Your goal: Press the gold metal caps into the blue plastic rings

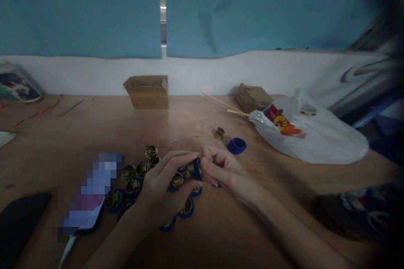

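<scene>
Between the thumb and fingers of my left hand (160, 180) is a brass-coloured metal cup with a blue ring (197, 169) around its end. My right hand (225, 170) is closed in a pinch right beside that ring; whatever lies between its fingertips is hidden. Under and around my left hand lie several similar brass cups (132, 185), many with blue rings on them. Farther right, a loose stack of blue rings (236, 146) stands near a bare brass cup (219, 133).
A phone (91, 193) with a cable lies at left, near a dark object (23, 222). At the back are an open cardboard box (148, 92) and a brown packet (252, 97). A white plastic bag (322, 134) and a dark bottle (356, 212) occupy the right.
</scene>
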Available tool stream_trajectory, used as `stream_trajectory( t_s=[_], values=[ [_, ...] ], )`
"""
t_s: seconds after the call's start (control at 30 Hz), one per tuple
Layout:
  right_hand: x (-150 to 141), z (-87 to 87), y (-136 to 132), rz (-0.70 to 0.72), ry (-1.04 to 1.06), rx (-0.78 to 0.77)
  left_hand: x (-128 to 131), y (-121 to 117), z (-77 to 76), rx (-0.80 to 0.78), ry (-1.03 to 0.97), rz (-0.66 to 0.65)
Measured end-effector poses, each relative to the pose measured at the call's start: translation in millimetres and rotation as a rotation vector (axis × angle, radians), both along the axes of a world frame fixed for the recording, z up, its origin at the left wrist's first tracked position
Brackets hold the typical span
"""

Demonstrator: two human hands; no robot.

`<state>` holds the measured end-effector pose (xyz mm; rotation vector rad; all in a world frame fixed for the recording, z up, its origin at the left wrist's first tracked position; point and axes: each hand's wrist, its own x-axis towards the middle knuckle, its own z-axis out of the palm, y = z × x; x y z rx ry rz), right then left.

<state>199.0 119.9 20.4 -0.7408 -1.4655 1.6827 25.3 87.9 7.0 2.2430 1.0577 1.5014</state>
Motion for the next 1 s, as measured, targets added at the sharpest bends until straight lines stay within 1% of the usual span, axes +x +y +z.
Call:
stream_trajectory(
  t_s=[0.1,0.17,0.3,0.43,0.53,0.63,0.8,1.0],
  values=[
    [0.6,1.6,1.0,-0.078,-0.084,0.031,2.3,-2.3,1.5,-0.281,-0.081,-0.096],
    [-0.5,2.9,0.7,-0.135,-0.137,0.088,4.4,-2.9,1.2,-0.427,-0.174,-0.157],
    [-4.7,3.8,-2.0,-0.199,-0.229,0.168,7.2,-1.0,2.9,-0.591,-0.353,-0.241],
    [-8.0,3.7,-4.5,-0.207,-0.267,0.184,8.3,-0.9,11.5,-0.694,-0.368,-0.221],
    [-9.4,2.9,-4.9,-0.216,-0.288,0.198,9.4,-2.2,16.2,-0.744,-0.347,-0.185],
    [-10.1,1.8,-4.2,-0.214,-0.291,0.178,10.2,-2.8,16.5,-0.756,-0.334,-0.173],
    [-10.0,0.7,-3.0,-0.194,-0.262,0.106,9.0,-2.5,14.2,-0.731,-0.308,-0.145],
    [-8.6,-1.3,-2.1,-0.174,-0.254,0.045,8.3,-1.7,15.9,-0.719,-0.291,-0.152]
  ],
)
